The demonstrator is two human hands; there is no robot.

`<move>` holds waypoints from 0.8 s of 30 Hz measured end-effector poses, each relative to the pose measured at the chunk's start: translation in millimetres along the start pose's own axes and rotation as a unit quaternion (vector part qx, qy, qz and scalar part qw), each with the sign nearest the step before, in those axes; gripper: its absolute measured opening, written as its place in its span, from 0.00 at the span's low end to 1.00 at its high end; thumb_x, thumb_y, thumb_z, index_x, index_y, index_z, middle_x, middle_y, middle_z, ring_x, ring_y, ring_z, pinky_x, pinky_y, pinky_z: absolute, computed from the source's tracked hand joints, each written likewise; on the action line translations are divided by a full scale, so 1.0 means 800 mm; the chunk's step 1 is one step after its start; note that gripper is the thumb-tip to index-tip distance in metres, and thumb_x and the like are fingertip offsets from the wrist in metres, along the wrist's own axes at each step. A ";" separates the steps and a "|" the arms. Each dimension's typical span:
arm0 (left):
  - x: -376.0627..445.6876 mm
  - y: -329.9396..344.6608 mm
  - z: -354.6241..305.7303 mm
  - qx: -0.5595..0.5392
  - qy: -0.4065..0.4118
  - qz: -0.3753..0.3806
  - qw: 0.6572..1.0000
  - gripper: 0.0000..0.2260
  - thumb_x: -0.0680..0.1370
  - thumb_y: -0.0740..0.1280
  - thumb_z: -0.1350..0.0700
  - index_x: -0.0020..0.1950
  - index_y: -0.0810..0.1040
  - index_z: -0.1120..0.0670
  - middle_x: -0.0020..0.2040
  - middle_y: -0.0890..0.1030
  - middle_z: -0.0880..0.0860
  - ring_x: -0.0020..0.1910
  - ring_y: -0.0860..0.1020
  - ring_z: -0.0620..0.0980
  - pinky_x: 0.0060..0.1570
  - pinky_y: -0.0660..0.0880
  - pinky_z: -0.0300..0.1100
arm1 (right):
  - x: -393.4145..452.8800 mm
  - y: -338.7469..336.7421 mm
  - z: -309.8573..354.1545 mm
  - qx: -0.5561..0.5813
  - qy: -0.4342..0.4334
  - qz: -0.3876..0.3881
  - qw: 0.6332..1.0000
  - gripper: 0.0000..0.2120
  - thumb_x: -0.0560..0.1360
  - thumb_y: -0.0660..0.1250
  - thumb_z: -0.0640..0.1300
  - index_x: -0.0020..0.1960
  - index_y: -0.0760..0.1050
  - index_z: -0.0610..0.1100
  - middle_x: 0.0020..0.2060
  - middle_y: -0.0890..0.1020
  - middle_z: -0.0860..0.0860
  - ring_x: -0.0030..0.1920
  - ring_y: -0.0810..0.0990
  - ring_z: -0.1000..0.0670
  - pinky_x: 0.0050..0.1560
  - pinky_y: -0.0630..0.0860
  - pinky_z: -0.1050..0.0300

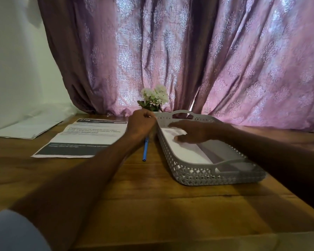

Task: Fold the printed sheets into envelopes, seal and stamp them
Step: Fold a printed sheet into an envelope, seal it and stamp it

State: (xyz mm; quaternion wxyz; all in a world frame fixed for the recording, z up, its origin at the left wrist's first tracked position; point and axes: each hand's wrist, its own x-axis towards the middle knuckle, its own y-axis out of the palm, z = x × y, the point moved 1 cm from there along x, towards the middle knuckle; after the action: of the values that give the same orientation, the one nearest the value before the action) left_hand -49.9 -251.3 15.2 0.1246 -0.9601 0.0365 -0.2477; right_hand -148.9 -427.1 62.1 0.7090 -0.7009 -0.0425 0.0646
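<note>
Starting wide: curtain [170,51] far, wood bench [152,196] near. Grey basket [198,174] right of centre, white sheets [185,151] lying flat inside. Printed sheet [91,134] left on bench; more paper [25,129] far left. Right hand [194,131] flat over basket sheets, fingers [176,125] extended and relaxed, gripping nothing. Left hand [141,122] curled at basket's far-left rim; cannot tell what it holds. Blue pen [145,149] between. Judgement: sheets light, limp, slippery when stacked; pinch one corner to lift.

Bare table [152,205] ahead — tray [216,175] rightward
</note>
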 end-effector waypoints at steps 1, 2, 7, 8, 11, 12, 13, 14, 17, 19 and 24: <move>0.000 0.001 0.003 -0.002 -0.001 0.006 1.000 0.05 0.79 0.69 0.61 0.49 0.84 0.52 0.52 0.86 0.51 0.55 0.83 0.50 0.50 0.83 0.43 | 0.007 0.002 0.006 -0.005 -0.014 0.020 1.000 0.30 0.85 0.61 0.52 0.83 0.57 0.44 0.81 0.62 0.46 0.79 0.63 0.46 0.79 0.59 0.50; 0.000 0.003 0.006 -0.008 -0.003 0.007 1.000 0.05 0.79 0.70 0.60 0.48 0.84 0.52 0.50 0.86 0.50 0.53 0.83 0.50 0.54 0.83 0.49 | 0.012 0.003 0.011 0.001 -0.009 0.041 0.999 0.30 0.85 0.59 0.53 0.83 0.55 0.45 0.82 0.60 0.47 0.80 0.60 0.47 0.79 0.57 0.51; -0.003 0.005 0.005 -0.034 -0.007 0.016 0.999 0.03 0.74 0.73 0.54 0.46 0.86 0.51 0.46 0.86 0.47 0.48 0.83 0.46 0.56 0.84 0.54 | 0.036 0.018 0.019 0.037 0.072 0.116 0.990 0.31 0.86 0.51 0.58 0.84 0.50 0.47 0.83 0.55 0.46 0.82 0.55 0.44 0.81 0.54 0.42; -0.004 0.006 0.006 -0.032 -0.006 0.020 0.999 0.04 0.73 0.73 0.55 0.47 0.85 0.52 0.46 0.85 0.47 0.48 0.82 0.44 0.56 0.84 0.53 | 0.038 0.020 0.020 0.036 0.073 0.116 0.990 0.31 0.86 0.51 0.58 0.84 0.50 0.47 0.83 0.55 0.46 0.82 0.55 0.44 0.80 0.55 0.41; -0.010 0.005 0.000 -0.025 -0.001 0.023 0.999 0.06 0.72 0.73 0.53 0.47 0.85 0.51 0.46 0.85 0.46 0.48 0.81 0.43 0.55 0.84 0.54 | 0.037 0.018 0.017 0.076 0.078 0.084 0.991 0.30 0.85 0.54 0.57 0.83 0.55 0.45 0.81 0.61 0.45 0.79 0.63 0.43 0.78 0.63 0.43; -0.012 0.004 -0.002 -0.020 0.003 0.020 1.000 0.07 0.71 0.72 0.52 0.47 0.85 0.51 0.45 0.85 0.46 0.48 0.82 0.45 0.54 0.84 0.54 | 0.035 0.016 0.015 0.093 0.087 0.056 0.990 0.30 0.85 0.57 0.56 0.82 0.59 0.44 0.79 0.65 0.44 0.74 0.69 0.43 0.72 0.71 0.49; -0.015 0.003 -0.005 -0.014 0.008 0.013 1.000 0.07 0.70 0.71 0.51 0.46 0.85 0.50 0.44 0.85 0.47 0.46 0.83 0.46 0.52 0.84 0.54 | 0.031 0.011 0.012 0.103 0.100 0.022 0.989 0.28 0.84 0.60 0.55 0.80 0.63 0.43 0.76 0.70 0.44 0.67 0.75 0.45 0.61 0.79 0.59; -0.017 0.002 -0.007 -0.002 0.015 0.005 1.000 0.06 0.70 0.70 0.51 0.45 0.84 0.50 0.42 0.85 0.47 0.44 0.83 0.48 0.50 0.84 0.54 | 0.028 0.005 0.006 0.116 0.121 -0.010 0.986 0.27 0.83 0.64 0.53 0.78 0.66 0.42 0.70 0.75 0.44 0.57 0.78 0.47 0.45 0.81 0.66; -0.023 0.004 -0.015 0.035 0.037 -0.003 0.999 0.04 0.75 0.71 0.56 0.41 0.80 0.48 0.38 0.84 0.49 0.38 0.84 0.52 0.45 0.83 0.52 | 0.014 -0.011 -0.006 0.156 0.259 -0.004 0.953 0.28 0.81 0.70 0.50 0.76 0.66 0.43 0.51 0.79 0.42 0.42 0.81 0.45 0.32 0.82 0.55; -0.024 0.005 -0.019 0.047 0.040 0.000 0.998 0.03 0.77 0.71 0.57 0.43 0.81 0.51 0.37 0.84 0.51 0.37 0.83 0.54 0.43 0.82 0.48 | 0.006 -0.013 -0.005 0.185 0.320 0.048 0.928 0.29 0.80 0.70 0.48 0.76 0.65 0.39 0.51 0.80 0.36 0.41 0.83 0.40 0.36 0.84 0.48; -0.028 0.004 -0.026 0.043 0.032 0.004 0.999 0.01 0.79 0.70 0.58 0.47 0.81 0.54 0.42 0.84 0.54 0.42 0.84 0.54 0.43 0.81 0.45 | 0.006 -0.006 0.008 0.234 0.333 0.074 0.910 0.29 0.80 0.71 0.43 0.75 0.65 0.35 0.52 0.78 0.36 0.44 0.80 0.41 0.53 0.82 0.45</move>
State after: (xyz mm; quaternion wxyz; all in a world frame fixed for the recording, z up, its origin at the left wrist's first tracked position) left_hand -79.7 -255.7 21.2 0.1655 -0.9454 0.0335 -0.2788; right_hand -145.2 -420.2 66.7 0.8191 -0.4965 0.2645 -0.1122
